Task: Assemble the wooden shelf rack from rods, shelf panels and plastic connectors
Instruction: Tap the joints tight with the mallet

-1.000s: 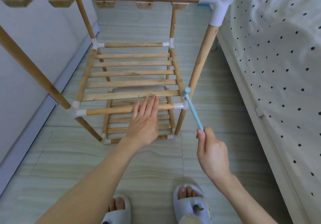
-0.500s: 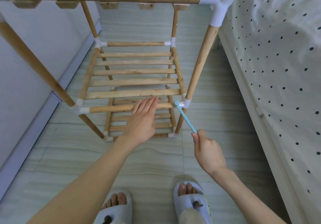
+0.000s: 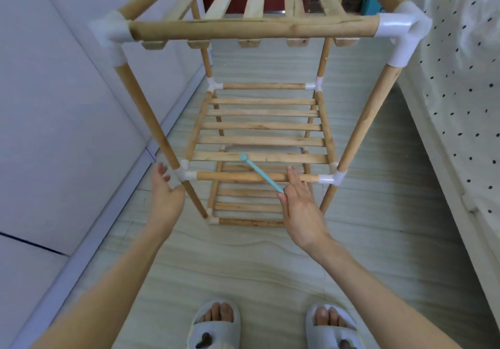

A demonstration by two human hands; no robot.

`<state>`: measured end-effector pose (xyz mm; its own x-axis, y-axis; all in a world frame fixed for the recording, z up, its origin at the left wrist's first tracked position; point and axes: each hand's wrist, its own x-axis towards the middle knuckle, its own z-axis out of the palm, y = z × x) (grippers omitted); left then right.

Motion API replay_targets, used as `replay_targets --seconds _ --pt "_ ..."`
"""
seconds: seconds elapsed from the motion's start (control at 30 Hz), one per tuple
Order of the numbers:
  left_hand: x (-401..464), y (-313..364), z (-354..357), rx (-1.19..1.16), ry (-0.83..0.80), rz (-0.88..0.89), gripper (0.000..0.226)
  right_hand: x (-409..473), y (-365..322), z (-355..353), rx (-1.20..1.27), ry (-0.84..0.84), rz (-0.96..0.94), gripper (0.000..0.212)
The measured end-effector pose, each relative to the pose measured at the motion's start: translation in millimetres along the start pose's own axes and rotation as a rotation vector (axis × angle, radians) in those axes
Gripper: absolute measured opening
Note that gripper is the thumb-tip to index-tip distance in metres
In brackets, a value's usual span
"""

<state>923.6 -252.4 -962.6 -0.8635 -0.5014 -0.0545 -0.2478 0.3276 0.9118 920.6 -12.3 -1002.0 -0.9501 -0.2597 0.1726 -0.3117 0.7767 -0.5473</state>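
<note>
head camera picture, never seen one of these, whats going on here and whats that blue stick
The camera sits on the person's head, looking down at their own arms and slippered feet. In front of them stands a wooden shelf rack on a tiled floor, its rods joined by white plastic connectors. The right hand holds a small light-blue mallet over the middle shelf's front rod. The left hand is open beside the left corner connector. A dotted bedsheet hangs on the right.
</note>
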Motion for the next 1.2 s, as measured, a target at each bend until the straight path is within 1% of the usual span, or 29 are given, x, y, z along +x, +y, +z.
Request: replay_targets --seconds 0.07,0.1,0.13,0.2,0.23,0.3,0.37,0.4,0.47,0.5,0.57,0.63,0.67,0.73,0.8,0.83,0.9,0.93,0.97,1.0,1.03,1.07,1.1,1.13,1.17,1.2 --pt "7 5 5 0.004 -0.087 0.058 0.039 0 6 6 0.002 0.025 -0.027 0.042" --pt "10 5 8 -0.008 -0.086 0.075 0.035 1 11 9 0.0 0.03 -0.042 0.042" --pt "9 3 10 -0.011 -0.077 0.098 0.035 3 17 10 -0.011 0.029 -0.053 0.038" --pt "0 -2 16 0.007 -0.087 0.156 0.047 13 35 8 -0.047 0.031 -0.046 0.027" --pt "-9 -3 20 0.031 -0.106 0.196 0.052 23 44 3 -0.07 0.04 -0.005 0.027" --pt "-30 2 30 0.066 -0.198 0.319 0.054 46 56 -15 -0.086 0.021 0.145 0.035" --pt "-48 10 42 0.13 -0.357 0.472 0.054 61 62 -32 -0.044 -0.012 0.311 0.039" --pt "-51 12 49 0.207 -0.427 0.565 0.055 61 62 -38 0.008 0.002 0.368 0.039" --pt "-43 10 64 0.408 -0.502 0.793 0.054 47 60 -42 0.157 0.108 0.457 0.038" --pt "-37 10 71 0.522 -0.524 0.845 0.051 35 59 -41 0.241 0.178 0.511 0.037" --pt "-29 11 83 0.734 -0.58 0.813 0.05 6 55 -40 0.471 0.291 0.62 0.033" --pt "-26 11 94 0.915 -0.601 0.823 0.053 -21 53 -45 0.7 0.346 0.722 0.03" --pt "-29 13 101 0.984 -0.593 0.841 0.054 -33 53 -47 0.756 0.364 0.761 0.03" --pt "-35 18 113 1.039 -0.563 0.852 0.055 -52 56 -55 0.844 0.382 0.811 0.031" --pt "-37 22 123 1.025 -0.514 0.827 0.056 -62 59 -69 0.96 0.436 0.842 0.032" --pt "-35 23 125 1.024 -0.5 0.799 0.058 -63 62 -77 1.026 0.522 0.847 0.032" --pt "-31 25 127 1.049 -0.515 0.735 0.068 -59 62 -89 1.161 0.791 0.861 0.033" --pt "-30 25 128 1.058 -0.527 0.714 0.071 -57 57 -87 1.218 0.89 0.866 0.033" --pt "-30 25 128 1.061 -0.535 0.701 0.073 -56 51 -79 1.265 0.904 0.876 0.035" --pt "-32 26 128 1.063 -0.539 0.694 0.075 -57 43 -67 1.299 0.79 0.888 0.037" --pt "-33 26 127 1.065 -0.542 0.69 0.077 -59 34 -53 1.329 0.592 0.912 0.038" --pt "-33 27 127 1.071 -0.543 0.686 0.079 -62 26 -44 1.346 0.433 0.921 0.038" --pt "-33 29 127 1.079 -0.546 0.682 0.081 -64 24 -41 1.374 0.391 0.915 0.038" --pt "-32 30 127 1.088 -0.552 0.675 0.082 -64 25 -43 1.398 0.461 0.897 0.038" --pt "-33 31 127 1.097 -0.559 0.667 0.082 -64 26 -50 1.415 0.6 0.873 0.037" --pt "-33 32 128 1.106 -0.567 0.66 0.083 -65 27 -53 1.409 0.701 0.857 0.037"
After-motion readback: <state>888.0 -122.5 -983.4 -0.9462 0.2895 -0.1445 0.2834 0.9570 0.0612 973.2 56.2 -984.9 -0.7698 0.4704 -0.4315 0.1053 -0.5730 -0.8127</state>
